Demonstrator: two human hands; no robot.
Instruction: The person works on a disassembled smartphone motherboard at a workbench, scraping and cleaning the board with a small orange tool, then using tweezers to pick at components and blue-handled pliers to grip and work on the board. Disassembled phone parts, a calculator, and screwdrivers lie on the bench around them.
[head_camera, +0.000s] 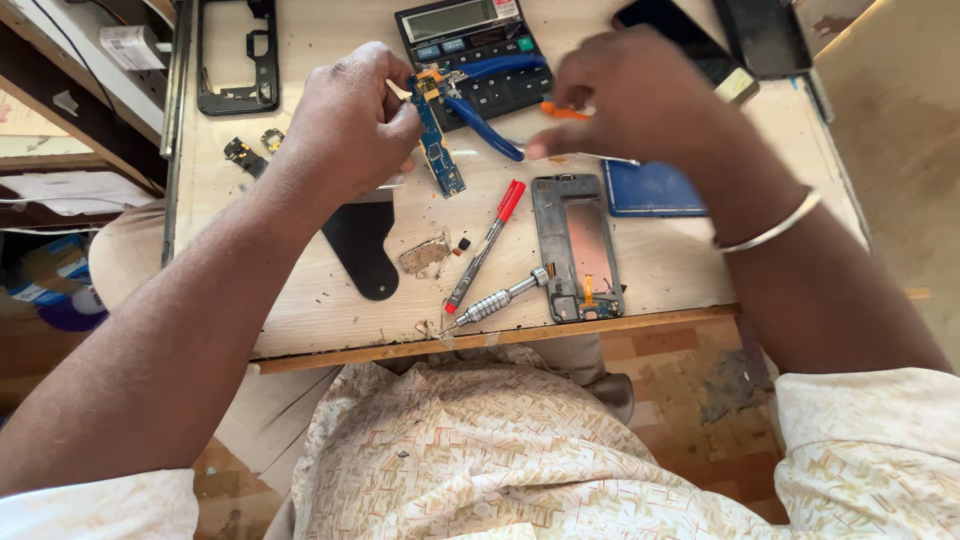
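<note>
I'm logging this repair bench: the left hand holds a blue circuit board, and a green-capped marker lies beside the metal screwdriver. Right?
Not quite. The head view shows the marker has a red cap, not green. The rest stands: the left hand holds the blue circuit board, and the marker lies beside the metal screwdriver.

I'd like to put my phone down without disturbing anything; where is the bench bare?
Bare wood lies right of the grey phone frame, below the blue pad, and at the near left edge, left of the black plastic piece. The middle is crowded: red marker, screwdriver, calculator, both hands.
</note>
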